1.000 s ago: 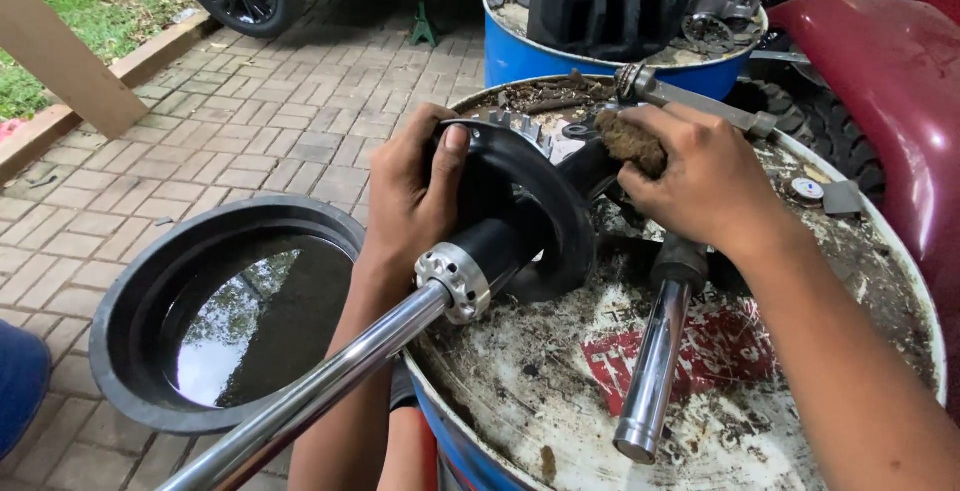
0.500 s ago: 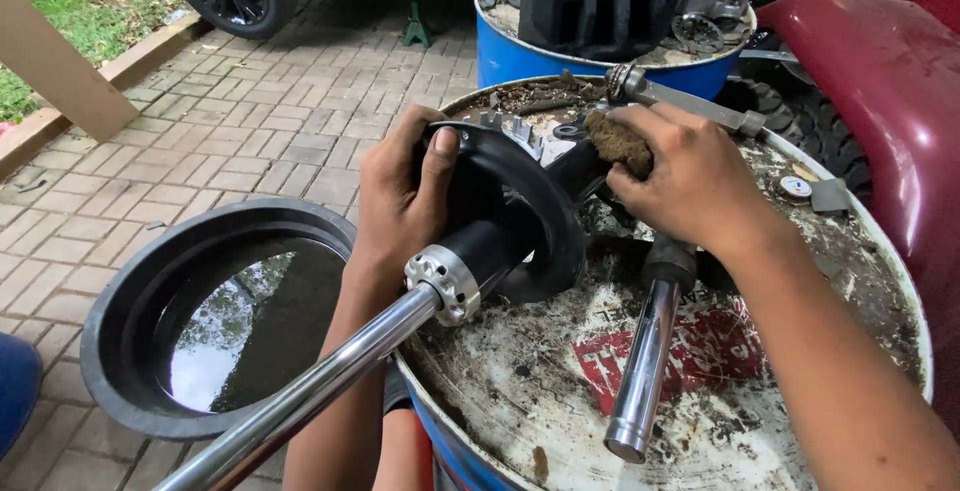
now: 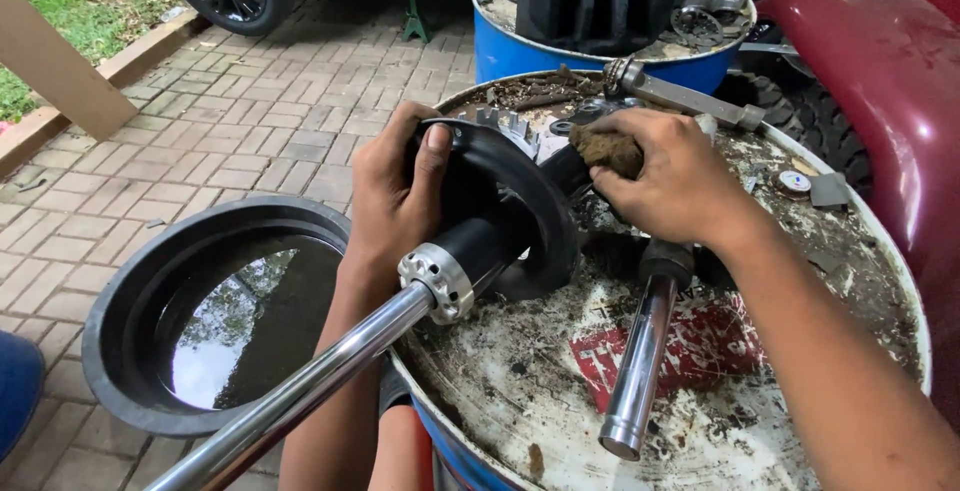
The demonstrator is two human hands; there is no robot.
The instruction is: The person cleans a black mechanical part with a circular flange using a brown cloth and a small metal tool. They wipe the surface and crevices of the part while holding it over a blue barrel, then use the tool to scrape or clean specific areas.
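Left hand point(image 3: 392, 196) clamped on black spring seat point(image 3: 530, 213) of strut point(image 3: 470, 246) — lying across drum top point(image 3: 560, 371). Right hand point(image 3: 672, 179) fingers closed on brown scouring pad point(image 3: 605, 149), pressed against strut body, far side.

Soft, even daylight; faint shadows; glare streaks the chrome rod point(image 3: 300, 401); sky mirrors in the basin point(image 3: 130, 281); sharp focus.

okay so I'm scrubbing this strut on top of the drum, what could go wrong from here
The strut lies with its chrome rod hanging past the drum's rim, steadied only by your left hand; a slip could tip it into the black basin of dark liquid. The loose second shaft by your right hand might roll off. The dirty sponge may carry grit and scratch the rod.
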